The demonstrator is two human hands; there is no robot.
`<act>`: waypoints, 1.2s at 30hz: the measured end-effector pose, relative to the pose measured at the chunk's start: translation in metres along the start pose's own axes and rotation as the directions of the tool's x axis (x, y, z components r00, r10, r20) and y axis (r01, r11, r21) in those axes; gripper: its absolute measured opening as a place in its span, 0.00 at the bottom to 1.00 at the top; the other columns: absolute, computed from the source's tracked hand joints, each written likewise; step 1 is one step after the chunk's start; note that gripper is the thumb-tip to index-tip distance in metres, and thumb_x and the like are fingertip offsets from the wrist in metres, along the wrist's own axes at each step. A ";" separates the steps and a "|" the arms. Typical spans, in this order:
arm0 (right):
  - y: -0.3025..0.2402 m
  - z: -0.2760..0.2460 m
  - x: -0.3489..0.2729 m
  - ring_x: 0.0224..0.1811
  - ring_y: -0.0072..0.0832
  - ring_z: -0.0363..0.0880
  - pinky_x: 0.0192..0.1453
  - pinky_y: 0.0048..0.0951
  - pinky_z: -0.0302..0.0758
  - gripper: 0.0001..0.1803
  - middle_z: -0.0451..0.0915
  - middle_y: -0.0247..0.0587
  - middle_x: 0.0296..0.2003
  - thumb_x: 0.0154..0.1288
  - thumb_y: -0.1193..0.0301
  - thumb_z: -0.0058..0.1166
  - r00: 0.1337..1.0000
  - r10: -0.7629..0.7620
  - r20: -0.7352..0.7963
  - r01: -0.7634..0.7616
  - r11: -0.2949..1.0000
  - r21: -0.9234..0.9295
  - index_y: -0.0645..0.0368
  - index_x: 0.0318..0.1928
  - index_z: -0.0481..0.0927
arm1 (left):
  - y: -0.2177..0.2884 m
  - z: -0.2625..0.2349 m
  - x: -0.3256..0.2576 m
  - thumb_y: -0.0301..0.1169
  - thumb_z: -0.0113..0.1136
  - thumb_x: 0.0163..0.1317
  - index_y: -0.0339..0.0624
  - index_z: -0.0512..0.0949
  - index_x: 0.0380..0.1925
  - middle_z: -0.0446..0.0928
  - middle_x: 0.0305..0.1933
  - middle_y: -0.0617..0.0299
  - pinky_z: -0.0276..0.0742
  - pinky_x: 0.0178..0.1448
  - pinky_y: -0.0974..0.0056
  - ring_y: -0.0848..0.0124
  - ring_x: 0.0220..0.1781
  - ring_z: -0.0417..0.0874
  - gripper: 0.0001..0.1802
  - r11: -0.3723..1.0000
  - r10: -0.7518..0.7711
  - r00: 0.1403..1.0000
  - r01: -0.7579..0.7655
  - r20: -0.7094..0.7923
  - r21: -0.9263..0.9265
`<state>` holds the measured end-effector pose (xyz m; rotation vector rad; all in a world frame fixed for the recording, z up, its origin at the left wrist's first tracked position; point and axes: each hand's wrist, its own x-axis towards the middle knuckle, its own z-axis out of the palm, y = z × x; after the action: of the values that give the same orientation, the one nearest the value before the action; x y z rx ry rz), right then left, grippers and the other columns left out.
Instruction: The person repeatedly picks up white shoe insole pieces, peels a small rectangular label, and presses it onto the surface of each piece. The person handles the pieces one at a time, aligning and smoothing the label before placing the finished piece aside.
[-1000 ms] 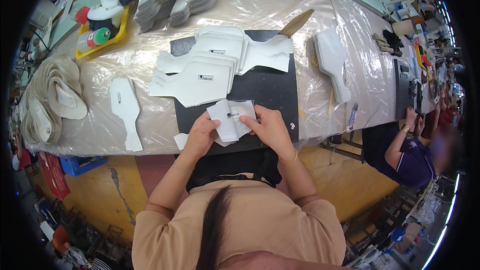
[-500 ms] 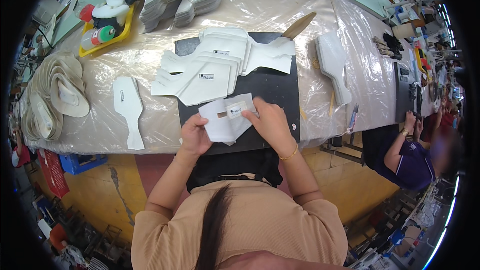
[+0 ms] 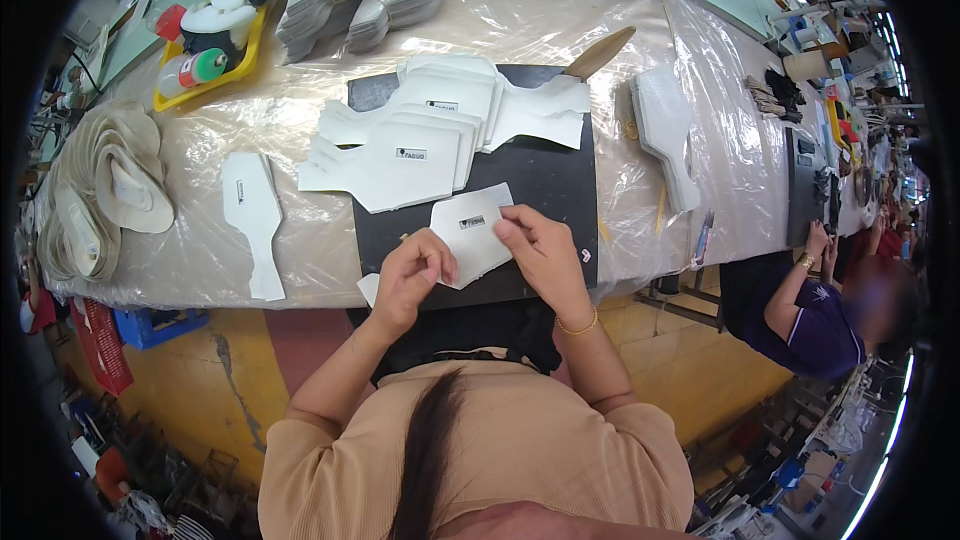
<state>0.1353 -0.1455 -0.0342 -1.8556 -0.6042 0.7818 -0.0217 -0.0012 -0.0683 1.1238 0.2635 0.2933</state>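
My right hand (image 3: 543, 252) pinches the right edge of a white paddle-shaped fabric piece (image 3: 474, 248), thumb on top. A small dark printed label (image 3: 472, 222) sits on its wide part. Over the piece's lower left side is my left hand (image 3: 413, 275), its fingers curled in; whatever they hold is hidden. A white tip (image 3: 369, 287) shows past that hand, seemingly the narrow end of the same piece. Just beyond lies a fanned stack of similar labelled white pieces (image 3: 400, 168) on the black mat (image 3: 540, 175).
One labelled piece (image 3: 250, 205) lies at left, beside beige shoe-shaped parts (image 3: 120, 175). A yellow tray (image 3: 207, 90) holds bottles. White stacks stand behind; another stack (image 3: 665, 135), a wooden blade-shaped tool (image 3: 600, 52) and a pen-like tool (image 3: 705, 235) are at right. A co-worker (image 3: 815, 315) sits further right.
The slotted white sheet that covered the piece is out of sight, and the label shows plainly. My left hand has moved right and curled. My right hand stays on the piece's edge.
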 end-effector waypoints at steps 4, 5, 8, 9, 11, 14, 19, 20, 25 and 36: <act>-0.001 0.000 0.005 0.27 0.36 0.87 0.31 0.31 0.78 0.13 0.85 0.54 0.31 0.66 0.68 0.65 0.999 0.017 -0.036 -0.022 0.991 -0.129 0.67 0.42 0.82 | 0.010 0.010 -0.010 0.24 0.62 0.55 0.35 0.76 0.35 0.75 0.54 0.48 0.73 0.61 0.53 0.54 0.55 0.78 0.08 0.541 0.238 0.971 -0.156 0.027 0.827; -0.001 0.000 0.006 0.27 0.37 0.87 0.31 0.31 0.78 0.13 0.85 0.53 0.31 0.65 0.68 0.65 0.999 0.012 -0.037 -0.018 0.987 -0.161 0.66 0.41 0.82 | 0.011 0.011 -0.011 0.22 0.65 0.50 0.35 0.78 0.42 0.73 0.63 0.45 0.68 0.68 0.50 0.47 0.63 0.75 0.16 0.487 0.215 0.975 -0.161 0.060 0.858; 0.000 0.000 0.006 0.26 0.34 0.84 0.31 0.30 0.77 0.11 0.85 0.50 0.29 0.64 0.69 0.65 0.999 0.008 -0.051 -0.019 0.975 -0.221 0.65 0.39 0.81 | 0.008 0.016 -0.015 0.24 0.66 0.51 0.35 0.76 0.46 0.71 0.67 0.44 0.67 0.70 0.49 0.47 0.69 0.72 0.20 0.320 0.203 0.972 -0.181 0.120 0.930; 0.001 0.001 0.006 0.25 0.29 0.83 0.30 0.28 0.77 0.11 0.84 0.48 0.27 0.64 0.69 0.66 0.998 -0.018 -0.063 0.003 0.971 -0.238 0.66 0.38 0.81 | 0.007 0.017 -0.016 0.25 0.66 0.52 0.35 0.75 0.47 0.70 0.68 0.44 0.65 0.70 0.48 0.49 0.70 0.70 0.21 0.275 0.183 0.975 -0.176 0.129 0.945; 0.003 0.003 0.005 0.23 0.25 0.82 0.30 0.26 0.76 0.11 0.84 0.46 0.25 0.64 0.70 0.66 0.995 -0.055 -0.079 0.032 0.963 -0.268 0.66 0.37 0.81 | 0.005 0.019 -0.020 0.28 0.67 0.52 0.34 0.74 0.51 0.68 0.71 0.45 0.63 0.72 0.46 0.51 0.73 0.68 0.24 0.192 0.150 0.978 -0.172 0.144 0.966; 0.005 0.005 0.005 0.24 0.30 0.81 0.31 0.29 0.76 0.09 0.83 0.47 0.28 0.63 0.72 0.66 0.991 -0.105 -0.087 0.073 0.949 -0.308 0.65 0.37 0.81 | 0.003 0.019 -0.027 0.29 0.66 0.55 0.37 0.71 0.59 0.66 0.74 0.47 0.54 0.76 0.43 0.55 0.76 0.66 0.30 0.136 0.110 0.983 -0.158 0.144 0.978; 0.005 0.007 0.007 0.28 0.36 0.82 0.34 0.31 0.77 0.07 0.83 0.46 0.31 0.61 0.74 0.65 0.982 -0.163 -0.093 0.125 0.938 -0.324 0.64 0.37 0.81 | -0.006 0.022 -0.027 0.34 0.65 0.57 0.38 0.67 0.69 0.66 0.73 0.51 0.50 0.76 0.43 0.60 0.76 0.64 0.39 -0.006 0.074 0.990 -0.123 0.123 0.992; 0.004 0.008 0.006 0.28 0.37 0.82 0.34 0.30 0.77 0.07 0.83 0.46 0.32 0.61 0.75 0.65 0.982 -0.166 -0.093 0.127 0.935 -0.332 0.64 0.37 0.81 | -0.008 0.023 -0.027 0.35 0.64 0.57 0.39 0.66 0.71 0.66 0.73 0.51 0.50 0.76 0.43 0.60 0.76 0.64 0.40 -0.026 0.076 0.990 -0.118 0.120 0.993; 0.005 0.011 0.006 0.32 0.38 0.83 0.37 0.30 0.78 0.07 0.82 0.46 0.33 0.61 0.76 0.65 0.976 -0.189 -0.108 0.137 0.921 -0.365 0.64 0.36 0.80 | -0.013 0.025 -0.025 0.35 0.64 0.56 0.39 0.67 0.70 0.66 0.72 0.53 0.52 0.74 0.42 0.60 0.75 0.63 0.39 -0.079 0.088 0.988 -0.117 0.123 0.990; 0.005 0.015 0.005 0.35 0.45 0.83 0.38 0.36 0.80 0.07 0.81 0.45 0.35 0.61 0.77 0.64 0.964 -0.247 -0.095 0.180 0.874 -0.452 0.62 0.38 0.78 | -0.017 0.033 -0.020 0.36 0.65 0.55 0.46 0.71 0.69 0.66 0.67 0.46 0.58 0.70 0.41 0.53 0.71 0.65 0.38 -0.147 0.118 0.982 -0.128 0.146 0.981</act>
<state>0.1275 -0.1346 -0.0445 -2.1854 -0.9305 0.3679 -0.0276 -0.0428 -0.0693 2.8462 0.3841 0.2127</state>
